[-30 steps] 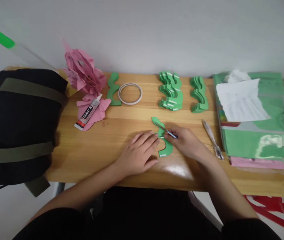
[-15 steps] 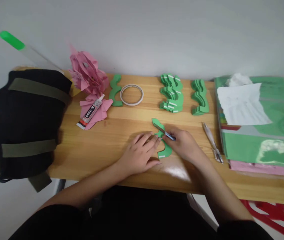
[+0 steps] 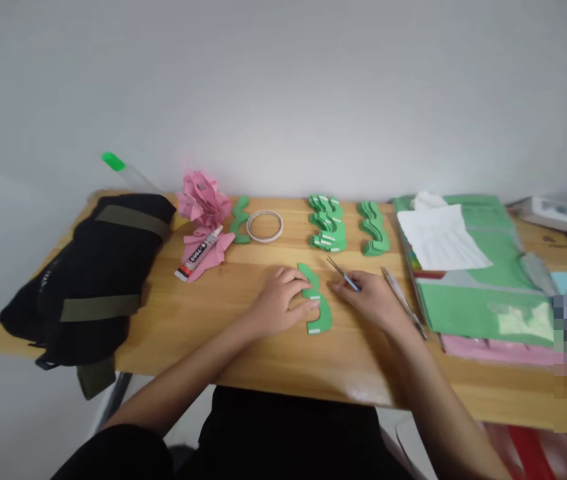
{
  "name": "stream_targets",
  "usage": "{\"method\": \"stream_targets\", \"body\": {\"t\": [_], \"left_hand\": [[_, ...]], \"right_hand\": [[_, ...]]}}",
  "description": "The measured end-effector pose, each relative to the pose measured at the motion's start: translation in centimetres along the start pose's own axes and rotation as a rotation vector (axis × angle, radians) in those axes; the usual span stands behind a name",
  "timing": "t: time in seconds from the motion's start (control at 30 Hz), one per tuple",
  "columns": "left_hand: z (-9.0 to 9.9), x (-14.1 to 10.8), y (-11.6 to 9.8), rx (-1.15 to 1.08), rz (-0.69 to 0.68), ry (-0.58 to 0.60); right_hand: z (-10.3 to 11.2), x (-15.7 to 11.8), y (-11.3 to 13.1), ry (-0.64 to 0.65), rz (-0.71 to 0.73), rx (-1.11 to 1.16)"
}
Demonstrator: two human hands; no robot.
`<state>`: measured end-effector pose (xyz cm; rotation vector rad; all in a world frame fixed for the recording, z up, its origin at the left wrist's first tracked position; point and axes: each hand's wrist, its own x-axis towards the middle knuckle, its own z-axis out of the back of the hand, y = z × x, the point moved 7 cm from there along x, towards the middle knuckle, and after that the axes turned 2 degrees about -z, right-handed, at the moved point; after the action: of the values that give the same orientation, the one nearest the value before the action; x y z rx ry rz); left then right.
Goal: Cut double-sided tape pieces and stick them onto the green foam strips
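Observation:
A green wavy cut-out [image 3: 321, 321] with white strips on it lies on the wooden table. My left hand [image 3: 280, 303] rests at its left side, fingers and thumb bent over it and holding it down. Just right of the cut-out, my right hand [image 3: 369, 297] pinches a pair of tweezers [image 3: 344, 275] with a blue handle. Their thin metal tips point up and left, slightly apart, above the table. Behind the cut-out stand a stack of similar green pieces with white strips [image 3: 332, 230] and a stack without visible strips [image 3: 373, 230].
A ring of tape [image 3: 264, 226] lies beside another green piece [image 3: 240, 227]. Left of these are crumpled pink paper [image 3: 203, 200], a B-7000 glue tube [image 3: 197, 255] and a black bag [image 3: 98, 280]. A pen [image 3: 403, 300] and green sheets with white paper [image 3: 443, 240] lie right.
My right hand with the tweezers has drawn away from the cut-out to the right. My left fingers have shifted on the cut-out. The camera view has tilted upward.

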<state>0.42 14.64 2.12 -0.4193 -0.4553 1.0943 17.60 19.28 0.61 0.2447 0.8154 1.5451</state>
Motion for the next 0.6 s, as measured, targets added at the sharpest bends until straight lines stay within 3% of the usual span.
{"method": "stream_targets", "body": {"t": [0.17,0.23,0.33,0.47,0.6], "left_hand": [[4.3,2.5,4.9,0.192,0.171,-0.231],[5.5,3.3,6.4,0.237,0.202,-0.263],[5.9,4.3,7.8,0.237,0.205,-0.259],[5.5,4.9,7.8,0.159,0.194,-0.279],[5.7,3.4,4.4,0.007,0.188,-0.34]], "right_hand": [[-0.6,-0.3,0.4,-0.084,0.164,0.108],[-0.7,-0.3,0.3,-0.116,0.205,0.132],[-0.9,-0.3,0.0,-0.142,0.242,0.157],[-0.7,-0.6,0.0,-0.166,0.27,0.208],[0.8,-1.9,1.4,-0.209,0.312,0.449]]}}
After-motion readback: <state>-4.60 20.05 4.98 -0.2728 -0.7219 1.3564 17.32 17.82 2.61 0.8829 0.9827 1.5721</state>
